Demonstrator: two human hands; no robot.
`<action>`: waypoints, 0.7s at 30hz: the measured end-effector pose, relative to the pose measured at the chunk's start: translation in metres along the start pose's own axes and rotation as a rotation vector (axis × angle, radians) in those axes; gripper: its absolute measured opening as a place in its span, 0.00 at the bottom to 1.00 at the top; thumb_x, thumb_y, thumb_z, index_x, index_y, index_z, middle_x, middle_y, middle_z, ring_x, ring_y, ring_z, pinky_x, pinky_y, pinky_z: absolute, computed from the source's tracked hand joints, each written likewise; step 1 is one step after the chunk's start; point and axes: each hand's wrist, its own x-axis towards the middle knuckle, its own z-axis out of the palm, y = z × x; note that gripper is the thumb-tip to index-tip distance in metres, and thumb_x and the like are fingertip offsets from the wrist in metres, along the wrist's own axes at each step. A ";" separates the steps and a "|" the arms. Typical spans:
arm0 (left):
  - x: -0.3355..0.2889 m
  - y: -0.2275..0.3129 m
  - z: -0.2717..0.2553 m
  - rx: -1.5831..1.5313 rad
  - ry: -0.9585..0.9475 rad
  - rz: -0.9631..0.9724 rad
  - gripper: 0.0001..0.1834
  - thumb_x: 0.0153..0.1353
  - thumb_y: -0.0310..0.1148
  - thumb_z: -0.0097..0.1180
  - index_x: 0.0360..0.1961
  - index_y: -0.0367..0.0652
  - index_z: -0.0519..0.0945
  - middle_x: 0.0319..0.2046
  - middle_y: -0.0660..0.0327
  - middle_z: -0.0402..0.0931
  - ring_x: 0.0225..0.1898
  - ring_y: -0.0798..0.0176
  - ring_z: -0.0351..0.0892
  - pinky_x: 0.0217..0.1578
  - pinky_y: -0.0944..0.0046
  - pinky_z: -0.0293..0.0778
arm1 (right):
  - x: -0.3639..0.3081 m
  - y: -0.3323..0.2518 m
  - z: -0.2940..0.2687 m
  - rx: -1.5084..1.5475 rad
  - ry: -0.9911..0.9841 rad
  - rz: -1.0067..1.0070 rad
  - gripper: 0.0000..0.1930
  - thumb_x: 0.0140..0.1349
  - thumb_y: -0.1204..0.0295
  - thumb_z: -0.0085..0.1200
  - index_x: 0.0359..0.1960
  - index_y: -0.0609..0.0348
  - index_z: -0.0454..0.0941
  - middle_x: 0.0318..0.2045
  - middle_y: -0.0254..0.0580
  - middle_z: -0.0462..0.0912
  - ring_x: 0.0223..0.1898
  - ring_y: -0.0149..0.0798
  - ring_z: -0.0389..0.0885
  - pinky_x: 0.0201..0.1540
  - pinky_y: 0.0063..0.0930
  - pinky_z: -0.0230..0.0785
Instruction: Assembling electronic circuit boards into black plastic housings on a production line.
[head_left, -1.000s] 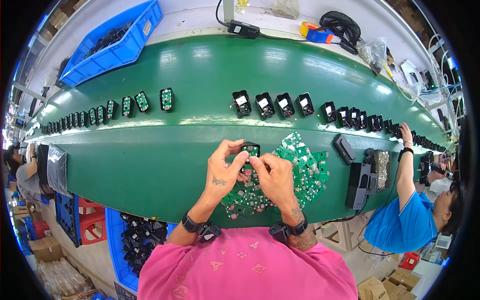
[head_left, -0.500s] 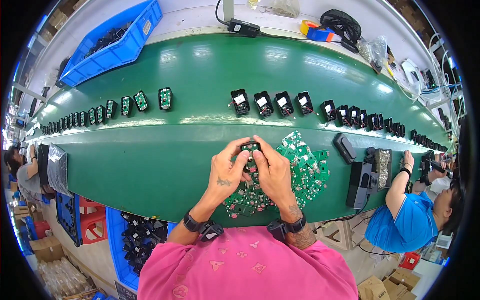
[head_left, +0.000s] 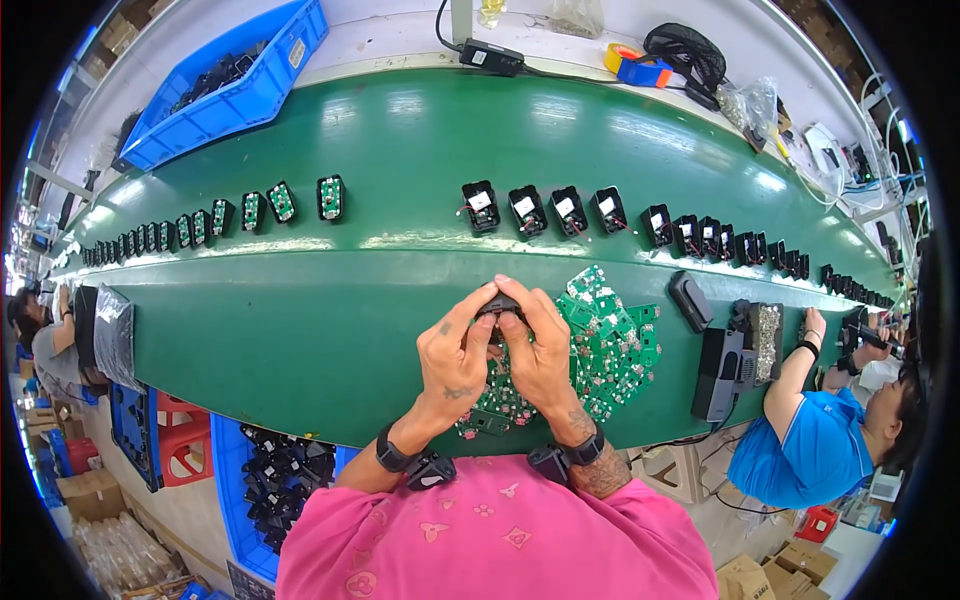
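A small black plastic case (head_left: 499, 303) is gripped between my two hands, in front of me over the green table. My left hand (head_left: 452, 350) wraps its left side, fingertips at the top and thumb on its near side. From the right, my right hand (head_left: 540, 348) holds it the same way. Most of the case is hidden by my fingers, and I cannot see into it. Beside and partly under my right hand lies a loose heap of green circuit boards (head_left: 612, 345).
Black cases with boards (head_left: 330, 198) line up at left; cases with white parts and wires (head_left: 480, 206) line up at right. A blue bin (head_left: 215, 90) stands far left, another (head_left: 230, 470) below the near edge. At right, a co-worker in blue (head_left: 815, 435) sits near a dark device (head_left: 717, 370).
The case has tilted in my hands, so the green board seen in it before is now out of sight. Both hands have dropped slightly and closed more tightly around it.
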 end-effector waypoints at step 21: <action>0.176 -0.136 -0.117 0.906 0.289 0.276 0.22 0.71 0.35 0.50 0.64 0.40 0.72 0.55 0.44 0.78 0.25 0.56 0.85 0.34 0.60 0.83 | -0.017 0.017 -0.043 -0.559 -0.221 0.149 0.19 0.51 0.71 0.68 0.45 0.61 0.82 0.42 0.45 0.75 0.48 0.49 0.71 0.52 0.40 0.67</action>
